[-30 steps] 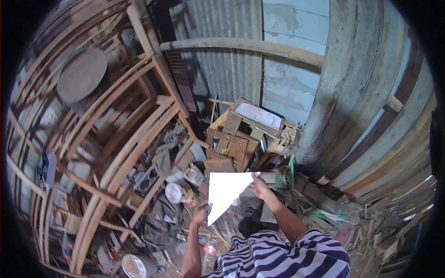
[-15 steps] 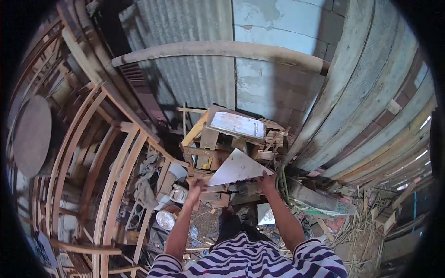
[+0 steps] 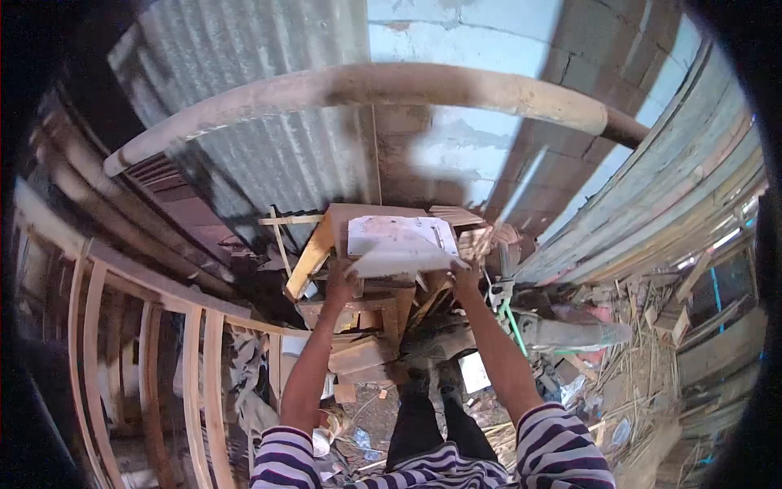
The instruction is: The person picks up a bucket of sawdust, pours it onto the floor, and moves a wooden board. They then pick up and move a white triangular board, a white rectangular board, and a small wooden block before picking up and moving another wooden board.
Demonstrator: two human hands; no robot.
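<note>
Both my arms reach forward in striped sleeves. My left hand (image 3: 340, 281) and my right hand (image 3: 466, 279) grip the near corners of a white triangular board (image 3: 397, 263), held nearly flat and seen edge-on. The board hovers just over a white-topped panel (image 3: 395, 235) that lies on a pile of wooden pieces (image 3: 358, 318). Whether the board touches the panel is unclear.
Corrugated metal sheet (image 3: 269, 138) and a block wall (image 3: 489, 122) stand behind the pile, with a thick round pole (image 3: 366, 85) across them. A wooden slat frame (image 3: 147, 350) rises on the left. Planks line the right, with straw and scraps (image 3: 619, 367) on the ground.
Both hands carried the triangular board forward and tilted it from upright to nearly flat, ending over the white-topped panel. The view moved closer to the pile.
</note>
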